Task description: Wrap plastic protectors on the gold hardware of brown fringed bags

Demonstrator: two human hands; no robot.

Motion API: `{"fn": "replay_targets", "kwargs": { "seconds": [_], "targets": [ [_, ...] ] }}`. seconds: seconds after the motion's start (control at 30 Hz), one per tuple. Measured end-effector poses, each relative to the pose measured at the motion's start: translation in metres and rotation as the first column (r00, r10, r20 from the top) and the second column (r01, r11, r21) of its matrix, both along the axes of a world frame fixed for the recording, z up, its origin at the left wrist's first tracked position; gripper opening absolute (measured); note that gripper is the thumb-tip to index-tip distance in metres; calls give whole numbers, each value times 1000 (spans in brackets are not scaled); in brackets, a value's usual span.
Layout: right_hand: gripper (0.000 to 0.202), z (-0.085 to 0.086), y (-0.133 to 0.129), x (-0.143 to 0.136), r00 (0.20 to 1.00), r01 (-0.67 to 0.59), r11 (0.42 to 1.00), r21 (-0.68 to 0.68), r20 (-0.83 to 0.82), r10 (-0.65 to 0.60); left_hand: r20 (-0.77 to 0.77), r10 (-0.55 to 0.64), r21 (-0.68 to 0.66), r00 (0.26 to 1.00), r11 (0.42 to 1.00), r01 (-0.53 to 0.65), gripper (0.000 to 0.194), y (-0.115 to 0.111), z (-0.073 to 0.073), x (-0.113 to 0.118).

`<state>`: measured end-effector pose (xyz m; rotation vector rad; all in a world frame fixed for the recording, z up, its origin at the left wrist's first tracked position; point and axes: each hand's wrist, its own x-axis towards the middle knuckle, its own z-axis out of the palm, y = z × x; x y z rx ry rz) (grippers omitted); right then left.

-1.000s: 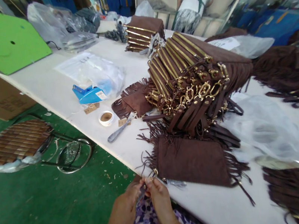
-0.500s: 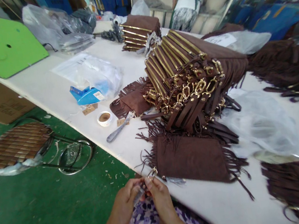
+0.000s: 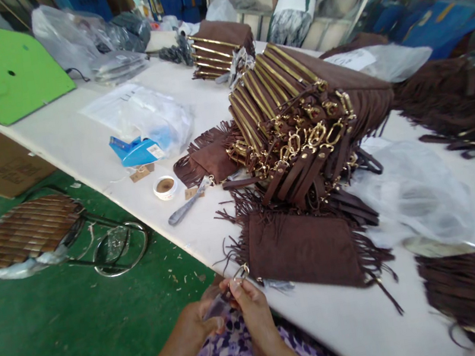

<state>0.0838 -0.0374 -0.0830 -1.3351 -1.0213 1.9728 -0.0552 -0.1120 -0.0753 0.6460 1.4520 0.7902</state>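
A long white table point(image 3: 78, 137) carries everything. On it, beyond the fringed brown pouch point(image 3: 303, 249), a large pile of like pouches point(image 3: 297, 126) with gold clasps is stacked. The pouch lies flat at the table's near edge; it is judged soft, light and limp, best taken by its body or metal ring point(image 3: 240, 272), not the fringe. Just before the ring, a small dark strap end is pinched between the left hand point(image 3: 198, 325) and right hand point(image 3: 249, 305).
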Motion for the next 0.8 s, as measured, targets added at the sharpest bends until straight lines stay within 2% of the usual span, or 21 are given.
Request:
{"fn": "replay_targets", "kwargs": {
  "seconds": [0.07, 0.17, 0.23, 0.3, 0.37, 0.43, 0.53, 0.6, 0.67, 0.73, 0.8],
  "targets": [
    [42, 1, 1, 0, 1000, -9, 1000, 13, 6, 9, -22, 6, -30, 1000, 1000, -6, 28, 2, 3, 2],
    [42, 4, 2, -1, 1000, 6, 1000, 31, -8, -5, -23, 12, -55, 1000, 998, -13, 60, 9, 10, 8],
    [41, 6, 2, -1, 1000, 20, 999, 35, -18, -20, -43, -1, -46, 999, 999, -1, 69, 12, 13, 9],
    [41, 6, 2, -1, 1000, 21, 999, 31, -15, -21, -111, -44, -25, 993, 999, 42, 65, 13, 15, 8],
    [41, 3, 2, -1, 1000, 10, 1000, 21, -3, -10, -261, -113, 9, 959, 993, 119, 58, 11, 15, 6],
    [41, 0, 1, -2, 1000, -2, 1000, 16, 12, 1, -450, -169, 39, 877, 977, 208, 52, 7, 14, 5],
    [41, -5, 1, -3, 1000, 6, 1000, 10, 13, -6, -666, -222, 20, 712, 949, 314, 48, 2, 12, 9],
    [41, -7, 1, -4, 1000, 21, 1000, 4, 8, -21, -735, -259, -28, 627, 935, 354, 43, 2, 12, 14],
    [40, -6, 1, -5, 999, 37, 999, -2, 9, -37, -768, -287, -67, 573, 925, 373, 38, 2, 12, 19],
    [39, -5, 1, -5, 999, 47, 999, -5, 18, -47, -783, -287, -75, 552, 924, 374, 37, 4, 12, 23],
    [38, -2, 2, -5, 998, 55, 998, -3, 25, -55, -780, -263, -64, 567, 936, 346, 35, 6, 12, 25]
  ]
}}
